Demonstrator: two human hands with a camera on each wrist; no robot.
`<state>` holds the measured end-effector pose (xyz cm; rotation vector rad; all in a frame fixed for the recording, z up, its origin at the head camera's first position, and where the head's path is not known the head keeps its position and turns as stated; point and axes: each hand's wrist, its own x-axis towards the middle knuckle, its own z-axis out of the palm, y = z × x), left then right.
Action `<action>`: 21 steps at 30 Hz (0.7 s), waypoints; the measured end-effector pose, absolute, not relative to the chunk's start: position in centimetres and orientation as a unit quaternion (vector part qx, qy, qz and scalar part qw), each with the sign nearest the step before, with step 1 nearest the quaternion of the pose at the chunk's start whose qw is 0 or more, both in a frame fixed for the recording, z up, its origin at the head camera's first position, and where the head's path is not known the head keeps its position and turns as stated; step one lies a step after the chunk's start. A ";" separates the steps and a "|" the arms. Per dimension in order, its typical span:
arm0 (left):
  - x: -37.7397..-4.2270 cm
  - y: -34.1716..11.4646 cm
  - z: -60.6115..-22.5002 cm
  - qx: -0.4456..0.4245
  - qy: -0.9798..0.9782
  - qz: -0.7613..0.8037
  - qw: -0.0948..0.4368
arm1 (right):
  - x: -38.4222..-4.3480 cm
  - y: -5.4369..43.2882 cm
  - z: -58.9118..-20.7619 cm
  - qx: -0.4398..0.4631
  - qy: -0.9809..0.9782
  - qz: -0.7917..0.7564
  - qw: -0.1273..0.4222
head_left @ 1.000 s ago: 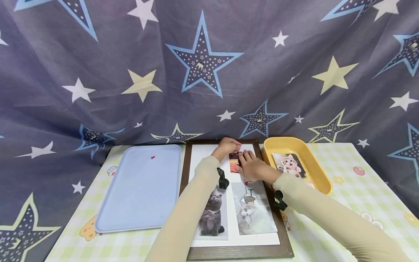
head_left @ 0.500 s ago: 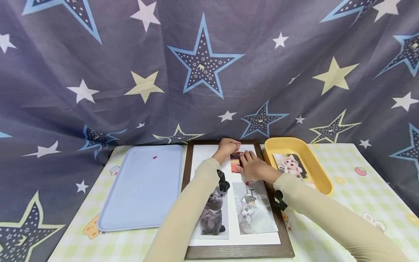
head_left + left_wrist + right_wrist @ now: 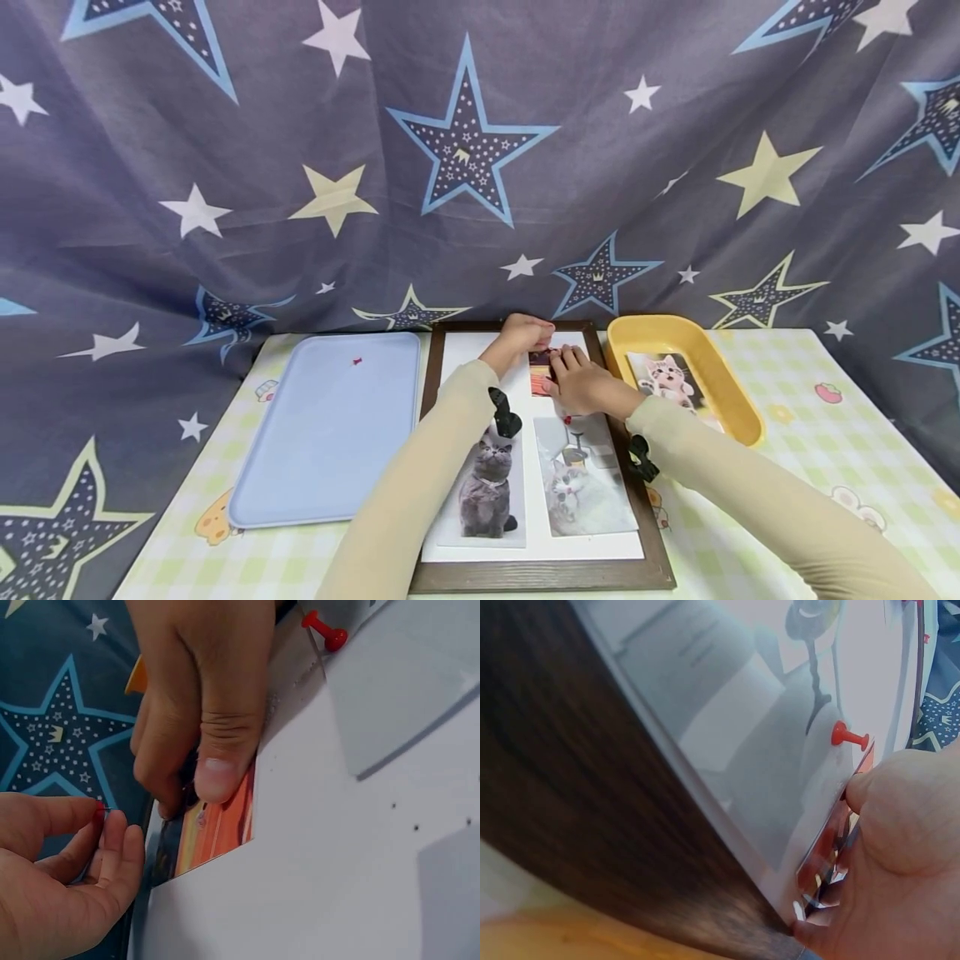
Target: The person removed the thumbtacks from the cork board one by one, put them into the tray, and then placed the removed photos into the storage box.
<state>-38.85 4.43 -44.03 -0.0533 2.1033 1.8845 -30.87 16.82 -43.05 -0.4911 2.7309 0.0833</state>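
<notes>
My left hand (image 3: 523, 333) is at the top of the brown-framed white board (image 3: 480, 337). In the left wrist view its thumb and fingertips pinch a red push pin (image 3: 99, 812), with the thin metal point showing. Just below is a small orange and dark photo (image 3: 217, 844), lying on the board. My right hand (image 3: 583, 383) rests on that photo, its fingers spread and the thumb pressing the surface; it covers much of the picture. Another red push pin (image 3: 847, 736) stands in the board at the top of a white cat photo (image 3: 588, 492).
A grey cat photo (image 3: 483, 500) lies on the board's lower left. To the left is a pale blue tray (image 3: 322, 442) with one red push pin (image 3: 357, 361). At right stands a yellow bin (image 3: 723, 375) holding a kitten photo (image 3: 667, 379). A starry curtain (image 3: 480, 250) hangs behind.
My left hand has lifted very slightly, and its forearm has shifted a little to the left. The right hand stays on the small photo. The head view has shifted slightly.
</notes>
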 end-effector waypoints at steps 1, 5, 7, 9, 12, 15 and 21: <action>-38.8 4.3 -43.9 -0.015 0.734 0.659 0.161 | -30.9 16.8 -43.1 -0.174 0.967 0.029 0.181; -38.9 3.8 -43.5 -0.001 0.729 0.662 0.174 | -30.9 16.7 -43.0 -0.173 0.967 0.032 0.182; -38.9 3.5 -43.3 0.005 0.725 0.665 0.180 | -30.9 16.7 -43.0 -0.171 0.967 0.032 0.183; -39.0 3.2 -43.1 0.009 0.724 0.665 0.183 | -30.9 16.7 -43.1 -0.169 0.968 0.032 0.185; -38.9 2.7 -42.7 0.015 0.726 0.662 0.189 | -30.9 16.7 -43.2 -0.168 0.968 0.028 0.184; -38.9 2.2 -42.2 0.023 0.729 0.656 0.197 | -31.0 16.7 -43.2 -0.167 0.968 0.027 0.186; -38.8 1.0 -40.9 0.027 0.724 0.655 0.214 | -31.0 16.8 -43.2 -0.166 0.969 0.018 0.185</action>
